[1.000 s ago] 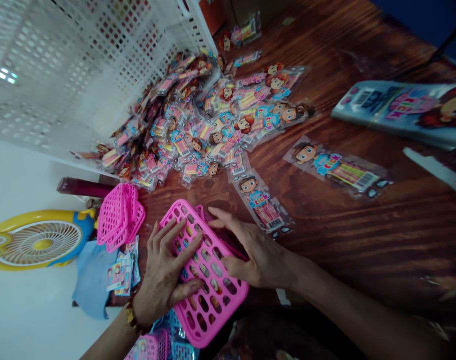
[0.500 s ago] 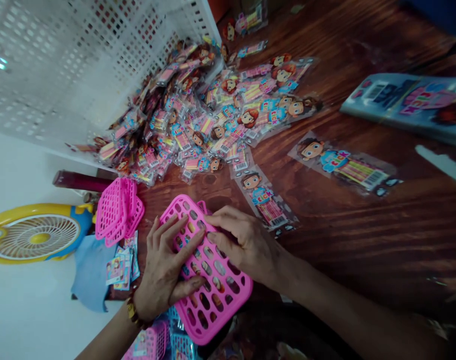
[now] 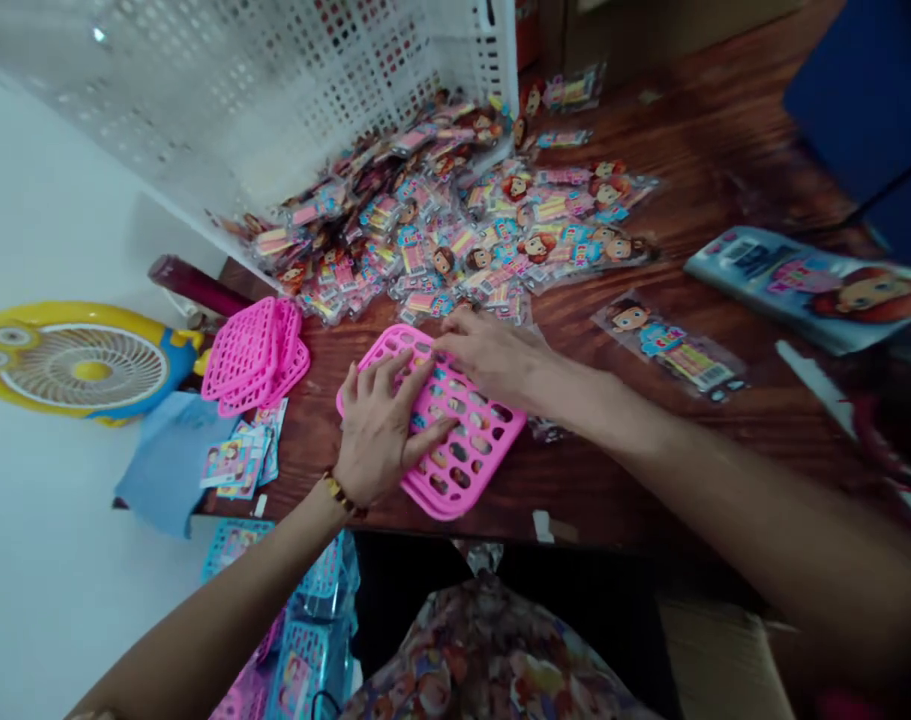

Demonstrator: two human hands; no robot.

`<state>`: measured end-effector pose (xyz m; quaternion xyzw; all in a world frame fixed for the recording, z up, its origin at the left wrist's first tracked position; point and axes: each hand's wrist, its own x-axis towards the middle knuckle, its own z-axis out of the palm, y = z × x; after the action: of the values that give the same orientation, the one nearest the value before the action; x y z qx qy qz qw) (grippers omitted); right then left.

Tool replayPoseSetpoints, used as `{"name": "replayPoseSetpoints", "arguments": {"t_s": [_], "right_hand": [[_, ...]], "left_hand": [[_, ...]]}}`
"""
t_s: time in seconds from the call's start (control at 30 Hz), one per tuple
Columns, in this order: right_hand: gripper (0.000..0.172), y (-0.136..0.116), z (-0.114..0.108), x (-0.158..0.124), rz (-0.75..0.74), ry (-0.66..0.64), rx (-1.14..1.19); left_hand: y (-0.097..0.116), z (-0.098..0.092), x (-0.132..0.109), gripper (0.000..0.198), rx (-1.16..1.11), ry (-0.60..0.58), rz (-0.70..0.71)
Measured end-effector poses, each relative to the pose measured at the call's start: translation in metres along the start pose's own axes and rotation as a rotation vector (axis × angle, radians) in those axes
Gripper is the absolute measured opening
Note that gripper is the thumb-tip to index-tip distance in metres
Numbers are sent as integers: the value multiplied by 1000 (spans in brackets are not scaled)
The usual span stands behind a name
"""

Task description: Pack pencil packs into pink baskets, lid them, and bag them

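Note:
A pink plastic basket lid (image 3: 462, 470), pierced with oval holes, lies tilted near the table's front edge. Coloured packets show through its holes; what is underneath is mostly hidden. My left hand (image 3: 387, 430) rests on the lid's left part with fingers spread and thumb stretched across it. At the upper edge, my right hand (image 3: 492, 355) has its fingers bent over the rim, gripping it. Just beyond the hands is a heap of small clear packets (image 3: 425, 240) with cartoon figures and coloured sticks. One larger packet (image 3: 672, 345) lies apart to the right.
A white perforated crate (image 3: 290, 90) lies tipped behind the heap. Pink lids (image 3: 252, 350), printed cards (image 3: 237, 460) and a yellow fan (image 3: 87, 365) are at left. A bundle of printed bags (image 3: 807, 280) lies right. Blue baskets (image 3: 305, 650) stand below the table edge.
The camera view has shifted, so more of the table front and my lap shows. My right hand remains at the lid's upper edge and my left hand stays spread on top.

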<state>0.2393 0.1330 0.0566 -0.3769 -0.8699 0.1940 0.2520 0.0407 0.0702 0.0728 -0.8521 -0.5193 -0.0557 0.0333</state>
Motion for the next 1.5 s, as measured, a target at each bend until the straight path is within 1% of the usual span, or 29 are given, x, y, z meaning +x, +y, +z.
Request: {"name": "replayPoseSetpoints", "arguments": {"t_s": [0.07,0.13,0.2,0.27,0.37,0.4,0.43,0.5,0.53,0.57,0.6,0.63,0.67,0.73,0.77,0.87,0.9,1.0,1.03,1.07,1.13,1.2,1.3,1.5], "right_hand": [[23,-18,-1,1,-7,-15,-215],[24,-35,2,-5,-6,-3,-325],[27,-44,7,-17,8,-7,-337],[32,-47,12,-32,19,-11,-306],[40,-53,19,-58,-17,35,-261],[46,-58,21,-66,-23,51,-255],[56,-63,24,-73,-21,61,-255],[84,-78,29,-83,-11,72,-269],[95,-86,33,-86,-9,72,-281],[102,-93,36,-88,-10,73,-296],[102,-99,40,-89,-13,72,-314],[98,-104,43,-90,-16,70,-334],[90,-106,46,-90,-17,67,-353],[73,-105,47,-90,-26,58,-380],[69,-100,45,-90,-37,52,-385],[66,-79,32,-86,-92,2,-362],[65,-71,25,-84,-117,-22,-349],[58,-52,7,-77,-192,-110,-320],[57,-49,3,-74,-208,-133,-318],[56,-47,0,-72,-216,-150,-321],[55,-46,-2,-70,-225,-166,-337],[55,-47,0,-70,-227,-165,-364],[54,-48,3,-72,-252,-158,-391],[48,-37,11,-78,-320,-82,-357]], "left_hand": [[0,2,-1,65,-1,30,-3],[-1,4,-2,64,-10,48,2],[-2,5,-4,63,-21,62,6],[-2,5,-5,62,-31,81,7],[-2,5,-6,61,-47,106,4],[-3,5,-6,62,-54,109,7],[-3,4,-7,62,-62,110,14],[-3,4,-8,62,-74,114,19],[-4,4,-8,61,-78,116,17],[-4,4,-9,59,-81,120,11],[-3,4,-9,58,-85,123,5],[-3,5,-9,57,-88,123,2],[-4,5,-10,57,-89,120,4],[-6,4,-10,58,-87,112,17],[-8,3,-11,58,-84,105,24],[-22,-2,-18,56,-85,74,84],[-28,-4,-21,59,-88,58,124],[-43,-10,-30,84,-66,1,252],[-47,-10,-32,89,-45,-12,274],[-48,-10,-34,89,-21,-15,281],[-48,-8,-36,81,24,3,262],[-45,-5,-37,76,53,31,241],[-41,-3,-37,73,72,48,239],[-42,-1,-39,66,76,40,224]]}}
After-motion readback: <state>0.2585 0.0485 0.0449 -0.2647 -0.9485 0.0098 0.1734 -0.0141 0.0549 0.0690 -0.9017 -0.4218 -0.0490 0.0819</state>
